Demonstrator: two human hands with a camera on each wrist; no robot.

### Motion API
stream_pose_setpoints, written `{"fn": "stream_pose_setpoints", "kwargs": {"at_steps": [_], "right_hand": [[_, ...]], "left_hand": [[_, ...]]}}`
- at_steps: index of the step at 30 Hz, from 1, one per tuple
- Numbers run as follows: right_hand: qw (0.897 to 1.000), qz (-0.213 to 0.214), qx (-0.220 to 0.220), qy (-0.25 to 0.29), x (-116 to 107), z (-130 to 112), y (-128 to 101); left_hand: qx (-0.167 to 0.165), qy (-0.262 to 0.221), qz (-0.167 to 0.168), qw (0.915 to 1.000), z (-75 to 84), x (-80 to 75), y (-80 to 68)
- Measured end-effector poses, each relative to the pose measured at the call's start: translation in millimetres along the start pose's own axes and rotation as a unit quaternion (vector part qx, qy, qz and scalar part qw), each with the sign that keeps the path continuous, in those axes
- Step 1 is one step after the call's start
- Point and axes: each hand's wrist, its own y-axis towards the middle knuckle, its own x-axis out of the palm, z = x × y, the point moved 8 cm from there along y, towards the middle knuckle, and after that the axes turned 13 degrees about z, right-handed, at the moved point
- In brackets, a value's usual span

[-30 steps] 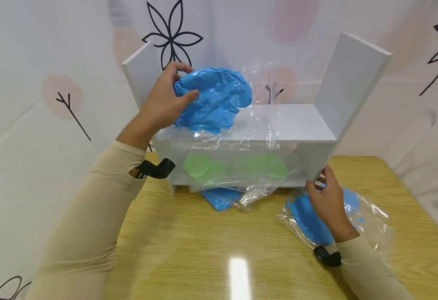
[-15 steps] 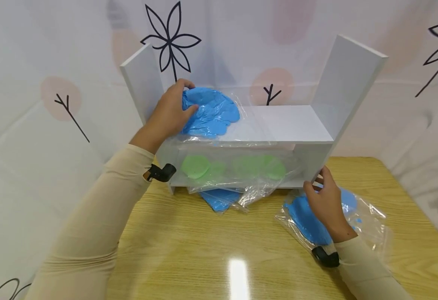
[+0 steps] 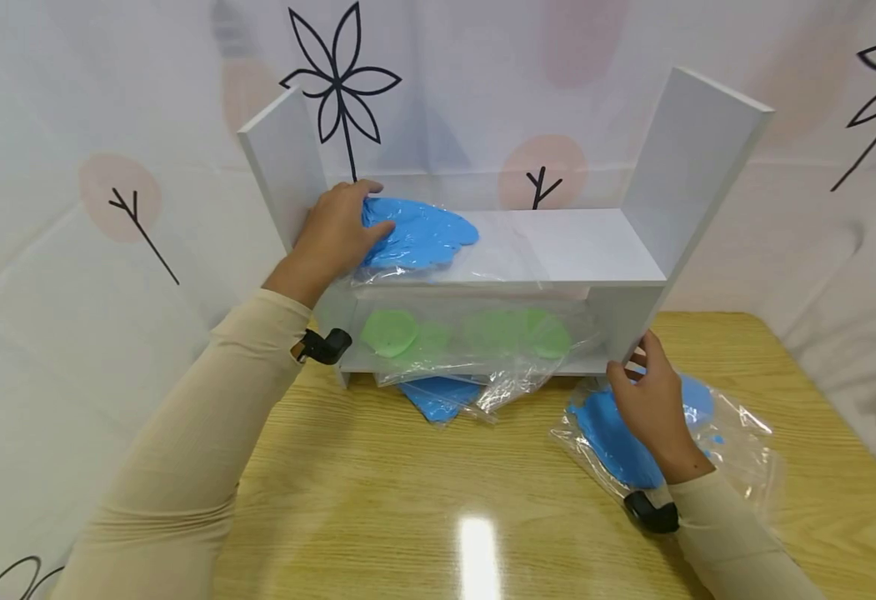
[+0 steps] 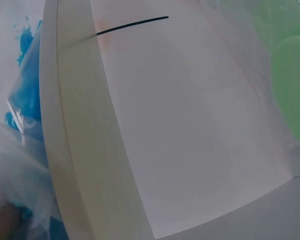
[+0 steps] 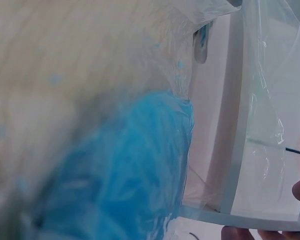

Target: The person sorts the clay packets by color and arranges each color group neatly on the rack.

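The blue bag (image 3: 421, 235) lies flat on the top board of the white shelf (image 3: 588, 246), at its nine-o'clock end against the side panel. The left hand (image 3: 336, 233) grasps it, thumb curled over its edge, likely to settle it in place. At about four o'clock, the right hand (image 3: 651, 400) grips the shelf's lower corner, seemingly steadying it, above another blue bag (image 3: 618, 446) on the table (image 3: 377, 500). Green bags (image 3: 468, 333) fill the lower board.
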Motion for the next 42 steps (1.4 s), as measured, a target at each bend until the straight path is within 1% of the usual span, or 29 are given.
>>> {"fn": "stream_pose_setpoints", "kwargs": {"at_steps": [5,9,10,12,14,16,17,18,21,23,24,27,29,30,32,33,37,39,42], "right_hand": [[1.000,0.001,-0.003,-0.001,0,0,0],[1.000,-0.002,0.000,0.000,1,-1,0],[1.000,-0.002,0.001,-0.002,0,-1,0],[1.000,-0.002,0.004,-0.006,0,0,1],[1.000,-0.001,0.005,-0.010,-1,0,1],[1.000,0.000,0.004,-0.011,-1,0,1],[1.000,0.000,0.004,-0.011,0,0,1],[1.000,0.000,0.003,-0.008,0,0,1],[1.000,-0.001,0.004,-0.006,0,1,1],[1.000,-0.003,0.006,-0.007,1,1,1],[1.000,-0.004,0.006,-0.008,1,1,1],[1.000,-0.005,0.009,-0.008,1,1,1],[1.000,-0.008,0.010,-0.007,1,2,1],[1.000,-0.009,0.012,-0.007,1,2,1],[1.000,-0.012,0.013,-0.007,1,3,0],[1.000,-0.014,0.014,-0.008,1,3,0],[1.000,-0.013,0.014,-0.011,1,3,0],[1.000,-0.010,0.013,-0.010,1,2,1],[1.000,-0.008,0.012,-0.008,0,1,1]], "left_hand": [[0.005,-0.007,0.015,0.9998,1.3,-5.1,-3.4],[0.020,-0.026,0.048,0.9983,5.0,-14.9,-8.9],[0.026,-0.032,0.059,0.9974,6.5,-17.9,-11.1],[0.051,-0.053,0.091,0.9932,11.1,-25.5,-16.7],[0.086,-0.071,0.129,0.9853,15.9,-33.8,-24.1],[0.130,-0.084,0.170,0.9732,20.1,-42.3,-33.8],[0.156,-0.091,0.193,0.9645,21.9,-46.4,-39.3],[0.181,-0.097,0.214,0.9550,23.2,-49.9,-45.2],[0.255,-0.105,0.269,0.9230,25.9,-58.3,-65.2],[0.294,-0.117,0.299,0.9003,26.5,-62.6,-78.3],[0.309,-0.123,0.311,0.8901,26.5,-64.4,-84.6],[0.344,-0.141,0.338,0.8646,25.0,-69.0,-101.9],[0.360,-0.154,0.348,0.8516,22.9,-70.8,-112.7],[0.367,-0.158,0.350,0.8473,21.7,-71.0,-117.9],[0.377,-0.163,0.348,0.8427,19.1,-70.4,-127.8],[0.381,-0.163,0.344,0.8423,17.8,-69.5,-132.3],[0.391,-0.161,0.320,0.8477,13.0,-63.1,-147.9],[0.397,-0.163,0.309,0.8486,11.0,-58.2,-154.7],[0.411,-0.162,0.301,0.8450,9.1,-49.1,-165.1]]}}
